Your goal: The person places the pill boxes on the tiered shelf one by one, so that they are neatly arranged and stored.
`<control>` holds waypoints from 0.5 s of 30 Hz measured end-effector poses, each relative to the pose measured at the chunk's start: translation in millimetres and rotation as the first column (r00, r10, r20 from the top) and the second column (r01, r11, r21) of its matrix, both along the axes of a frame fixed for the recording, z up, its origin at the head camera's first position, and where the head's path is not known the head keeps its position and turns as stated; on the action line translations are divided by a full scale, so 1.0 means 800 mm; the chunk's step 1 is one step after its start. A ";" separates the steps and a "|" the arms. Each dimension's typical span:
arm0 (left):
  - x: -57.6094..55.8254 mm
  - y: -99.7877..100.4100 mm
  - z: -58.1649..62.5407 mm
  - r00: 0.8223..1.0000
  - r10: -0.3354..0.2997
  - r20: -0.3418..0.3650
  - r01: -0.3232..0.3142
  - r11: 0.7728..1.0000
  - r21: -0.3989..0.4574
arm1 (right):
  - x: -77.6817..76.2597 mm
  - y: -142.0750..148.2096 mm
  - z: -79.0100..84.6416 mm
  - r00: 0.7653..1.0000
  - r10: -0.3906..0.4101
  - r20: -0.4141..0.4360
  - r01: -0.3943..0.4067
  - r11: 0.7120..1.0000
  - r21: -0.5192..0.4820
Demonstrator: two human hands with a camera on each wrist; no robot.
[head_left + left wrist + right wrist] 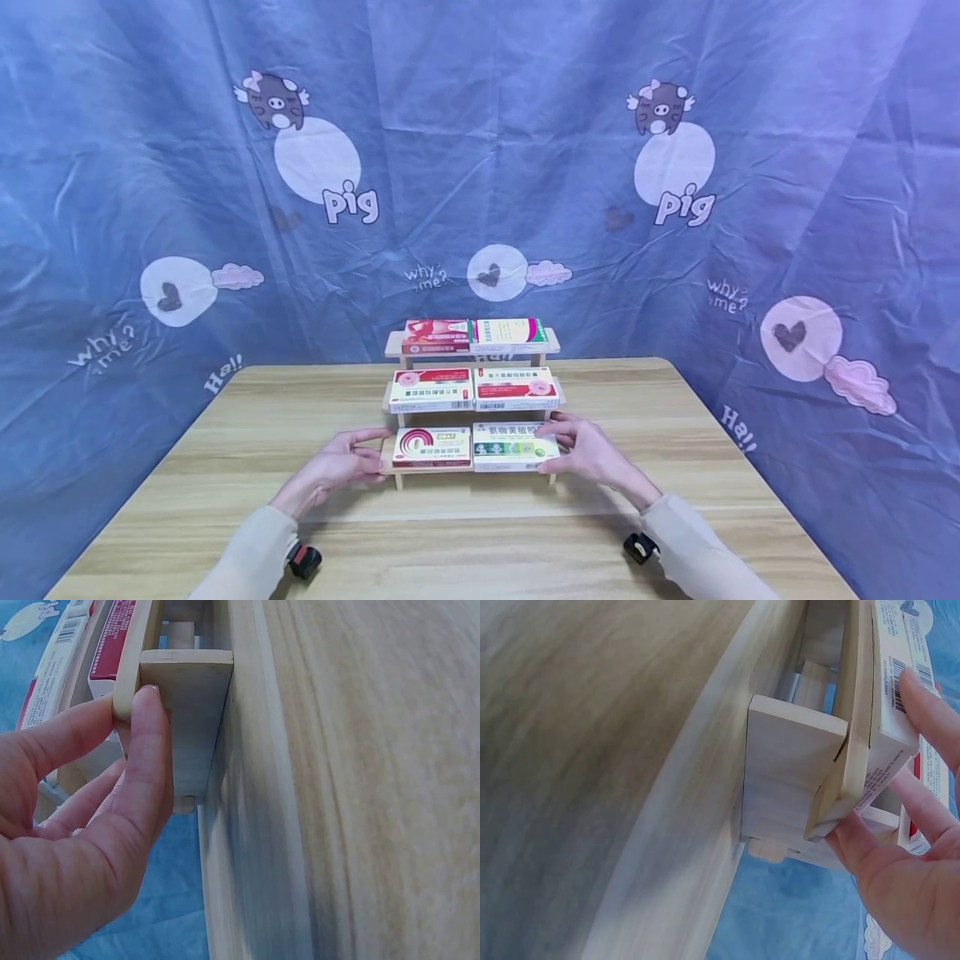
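Observation:
A three-tier wooden display stand holds medicine boxes, two on each tier. On its bottom tier lie a white box with red arcs at the left and a white-and-green medicine box at the right. My left hand pinches the left end of the bottom shelf board between thumb and finger. With its thumb at the front and a finger over the top, my right hand grips the right end of the white-and-green box. Another right fingertip touches the shelf's end.
Two red-and-white boxes lie on the middle tier. A red box and a white, green and pink box are on top. The stand rests on a wood-grain table, before a blue printed curtain.

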State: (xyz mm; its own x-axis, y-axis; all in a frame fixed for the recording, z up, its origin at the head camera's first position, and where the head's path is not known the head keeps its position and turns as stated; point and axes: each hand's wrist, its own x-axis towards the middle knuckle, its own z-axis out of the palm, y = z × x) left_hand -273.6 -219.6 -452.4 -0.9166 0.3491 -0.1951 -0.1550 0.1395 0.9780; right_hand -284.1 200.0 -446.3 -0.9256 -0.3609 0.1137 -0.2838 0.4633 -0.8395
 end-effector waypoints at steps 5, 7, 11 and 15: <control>0.001 0.001 0.000 1.000 0.009 -0.004 -0.009 1.000 -0.003 | 0.001 0.008 -0.001 0.999 0.047 0.015 -0.046 0.998 -0.037; 0.001 0.001 0.001 1.000 0.008 -0.008 -0.008 1.000 -0.011 | 0.003 0.015 0.001 0.997 0.065 0.031 -0.063 0.996 -0.061; 0.002 -0.001 0.001 0.999 -0.003 -0.050 0.001 0.999 -0.045 | 0.004 0.030 0.005 0.997 0.044 0.064 -0.037 0.994 -0.102; -0.003 -0.005 0.000 0.989 0.000 -0.148 -0.019 0.992 -0.129 | 0.001 0.046 0.011 0.997 -0.048 0.059 0.053 0.995 -0.089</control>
